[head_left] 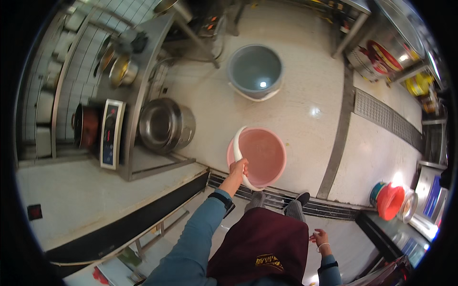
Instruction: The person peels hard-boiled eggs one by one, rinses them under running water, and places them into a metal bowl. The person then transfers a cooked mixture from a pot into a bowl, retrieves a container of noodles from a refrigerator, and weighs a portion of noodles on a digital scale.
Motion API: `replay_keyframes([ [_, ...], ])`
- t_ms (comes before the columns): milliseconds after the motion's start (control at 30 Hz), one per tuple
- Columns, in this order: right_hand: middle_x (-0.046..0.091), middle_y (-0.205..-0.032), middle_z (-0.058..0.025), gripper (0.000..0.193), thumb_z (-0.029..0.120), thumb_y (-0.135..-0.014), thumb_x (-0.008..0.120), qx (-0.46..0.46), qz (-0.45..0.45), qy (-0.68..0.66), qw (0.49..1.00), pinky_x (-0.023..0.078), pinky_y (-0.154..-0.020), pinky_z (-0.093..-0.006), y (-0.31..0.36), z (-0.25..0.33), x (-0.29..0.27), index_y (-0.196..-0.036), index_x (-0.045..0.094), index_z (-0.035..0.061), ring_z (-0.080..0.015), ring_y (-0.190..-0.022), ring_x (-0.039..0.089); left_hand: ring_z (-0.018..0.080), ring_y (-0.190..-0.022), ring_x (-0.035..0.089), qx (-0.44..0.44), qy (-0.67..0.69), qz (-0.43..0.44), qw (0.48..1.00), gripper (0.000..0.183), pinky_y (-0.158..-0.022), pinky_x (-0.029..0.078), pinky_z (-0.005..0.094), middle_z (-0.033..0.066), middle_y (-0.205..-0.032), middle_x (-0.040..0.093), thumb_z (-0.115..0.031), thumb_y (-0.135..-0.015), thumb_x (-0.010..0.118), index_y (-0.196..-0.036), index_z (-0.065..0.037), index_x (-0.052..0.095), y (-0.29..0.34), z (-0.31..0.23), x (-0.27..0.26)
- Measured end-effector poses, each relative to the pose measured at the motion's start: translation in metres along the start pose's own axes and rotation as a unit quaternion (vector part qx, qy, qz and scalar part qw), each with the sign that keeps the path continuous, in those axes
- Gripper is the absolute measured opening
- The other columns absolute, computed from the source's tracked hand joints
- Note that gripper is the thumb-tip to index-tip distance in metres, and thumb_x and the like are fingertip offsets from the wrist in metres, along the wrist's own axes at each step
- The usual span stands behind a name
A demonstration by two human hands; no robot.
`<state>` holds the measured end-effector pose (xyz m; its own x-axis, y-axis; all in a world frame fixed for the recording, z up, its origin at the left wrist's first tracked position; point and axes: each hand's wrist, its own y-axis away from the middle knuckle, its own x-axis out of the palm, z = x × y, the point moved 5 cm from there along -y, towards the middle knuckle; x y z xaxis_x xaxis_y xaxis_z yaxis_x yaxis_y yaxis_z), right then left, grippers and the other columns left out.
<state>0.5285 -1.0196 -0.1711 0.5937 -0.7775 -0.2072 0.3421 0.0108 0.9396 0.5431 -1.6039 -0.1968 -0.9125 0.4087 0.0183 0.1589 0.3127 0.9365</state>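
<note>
maroon apron (262, 243) fills the space below us, blue sleeves (191, 236) on either side of it. our left hand (238, 168) is closed around the white handle (237, 145) of the pink bucket (265, 159), just ahead of our shoes (302, 199); whether its base touches the floor (310, 157), or whether it holds liquid, we cannot tell. our right hand (321, 237) hangs apart at our side, fingers loosely curled, with nothing visible in it. since only one hand has the handle, and that leans over the bucket's left side, we judge that an uneven pull could tip or swing it. a wide swing might also knock the grey bucket (255, 69) beyond, which seems to hold water, and spill it. our shoes are at the dark slotted drain (327, 209), where a wet sole could slip.
</note>
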Motion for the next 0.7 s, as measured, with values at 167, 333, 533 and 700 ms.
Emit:
replay_keyframes([
  [167,0.069,-0.078,-0.0153,0.031,0.005,-0.090,0.057,-0.040,0.008,0.069,0.997,0.054,-0.053,-0.0302,-0.023,0.094,0.024,-0.119,0.055,-0.0026,-0.0221,-0.063,0.069,0.0155,-0.041,0.040,0.024,0.029,-0.031,0.999,0.018,-0.043,0.036,0.0354,0.0050,-0.055,0.046,-0.013,-0.074,0.067,-0.070,-0.005,0.051,-0.006,-0.019,-0.063],
  [333,0.069,-0.078,-0.0146,0.032,0.006,-0.089,0.057,-0.102,0.046,0.121,0.986,0.054,-0.054,-0.0290,-0.047,0.158,0.039,-0.120,0.055,-0.0023,-0.0214,-0.062,0.069,0.0145,-0.041,0.048,0.098,-0.069,-0.068,0.991,0.019,-0.037,0.038,0.0295,0.0041,-0.055,0.054,-0.016,-0.073,0.071,-0.074,0.000,0.060,-0.017,-0.032,-0.118],
  [533,0.069,-0.077,-0.0171,0.035,0.008,-0.089,0.060,-0.028,0.084,0.125,0.988,0.055,-0.050,-0.0315,-0.092,0.205,0.061,-0.122,0.054,-0.0026,-0.0238,-0.059,0.068,0.0157,-0.045,0.053,0.083,-0.071,-0.182,0.977,0.019,-0.041,0.042,0.0324,0.0062,-0.059,0.058,-0.016,-0.074,0.069,-0.078,0.001,0.062,-0.030,-0.058,-0.184],
  [700,0.069,-0.074,-0.0183,0.032,0.007,-0.089,0.061,-0.075,0.102,0.177,0.976,0.055,-0.047,-0.0347,-0.143,0.270,0.063,-0.118,0.056,-0.0040,-0.0257,-0.057,0.068,0.0193,-0.054,0.061,0.049,-0.144,-0.220,0.964,0.030,-0.047,0.047,0.0341,0.0098,-0.069,0.065,-0.021,-0.074,0.075,-0.090,0.003,0.064,-0.047,-0.058,-0.182],
])
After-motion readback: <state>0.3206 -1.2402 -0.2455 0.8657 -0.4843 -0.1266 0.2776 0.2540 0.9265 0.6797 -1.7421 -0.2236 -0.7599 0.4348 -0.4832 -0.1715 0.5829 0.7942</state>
